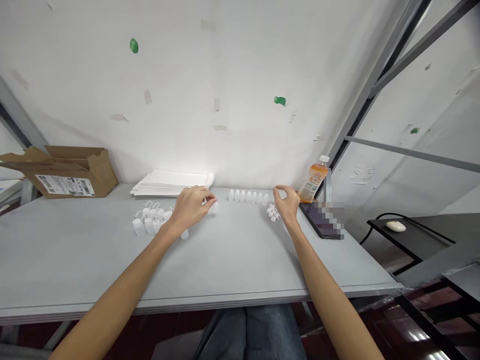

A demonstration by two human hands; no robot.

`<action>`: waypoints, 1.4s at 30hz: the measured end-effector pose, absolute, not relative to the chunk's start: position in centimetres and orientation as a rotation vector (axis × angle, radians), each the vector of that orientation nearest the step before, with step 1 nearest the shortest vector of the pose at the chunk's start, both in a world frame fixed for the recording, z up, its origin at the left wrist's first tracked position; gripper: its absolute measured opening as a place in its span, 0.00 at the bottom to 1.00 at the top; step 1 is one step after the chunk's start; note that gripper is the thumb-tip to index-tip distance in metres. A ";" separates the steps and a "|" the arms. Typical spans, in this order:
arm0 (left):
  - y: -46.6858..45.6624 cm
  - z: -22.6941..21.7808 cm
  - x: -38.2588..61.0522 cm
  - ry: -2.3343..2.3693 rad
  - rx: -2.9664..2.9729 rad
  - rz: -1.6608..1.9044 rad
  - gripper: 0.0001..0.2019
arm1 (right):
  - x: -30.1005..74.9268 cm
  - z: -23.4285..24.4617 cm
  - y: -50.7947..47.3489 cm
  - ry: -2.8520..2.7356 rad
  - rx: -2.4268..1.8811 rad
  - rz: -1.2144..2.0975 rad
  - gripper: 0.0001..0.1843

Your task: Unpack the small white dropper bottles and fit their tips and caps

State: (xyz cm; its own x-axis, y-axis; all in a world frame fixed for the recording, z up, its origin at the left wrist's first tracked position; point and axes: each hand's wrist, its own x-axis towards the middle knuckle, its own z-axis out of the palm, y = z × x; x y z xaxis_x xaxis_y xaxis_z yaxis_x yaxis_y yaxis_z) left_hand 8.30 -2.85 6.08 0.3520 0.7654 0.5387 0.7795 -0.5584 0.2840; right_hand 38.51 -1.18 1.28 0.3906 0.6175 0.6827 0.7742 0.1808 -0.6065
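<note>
Left hand [190,207] — fingers curled, hold hidden. Right hand [287,204] — fingertips narrowly parted over small white plastic caps [273,212], piled within reach.

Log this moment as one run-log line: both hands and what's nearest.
left hand: beside white bottles | right hand: empty, next to small white caps | between hands: upright bottle row

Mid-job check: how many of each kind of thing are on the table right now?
Small white bottles in the row: 7
Orange drink bottle: 1
Cardboard box: 1
Stack of white sheets: 1
Total: 10

Not counted, too bunched to tell: white bottle cluster; small white pieces.
</note>
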 end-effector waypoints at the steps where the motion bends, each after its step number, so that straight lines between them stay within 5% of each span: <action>1: -3.1 6.0 8.7 -1.442 -2.597 -1.074 0.10 | 38.1 1.5 -1.4 -1.287 -1.466 -0.202 0.13; 15: -4.0 1.1 12.9 -1.454 -2.992 -1.448 0.10 | 34.7 1.6 -2.8 -1.505 -1.374 0.089 0.14; 27: -3.7 -0.7 13.3 -1.576 -2.993 -1.002 0.11 | 34.3 2.3 -3.7 -1.942 -1.481 0.496 0.06; 31: -3.5 -0.6 13.0 -1.586 -2.961 -0.941 0.10 | 34.0 1.9 -3.7 -2.125 -1.509 0.535 0.14; 42: -3.1 -0.5 12.8 -1.778 -2.954 -1.338 0.15 | 33.5 1.6 -3.6 -2.112 -1.483 0.584 0.09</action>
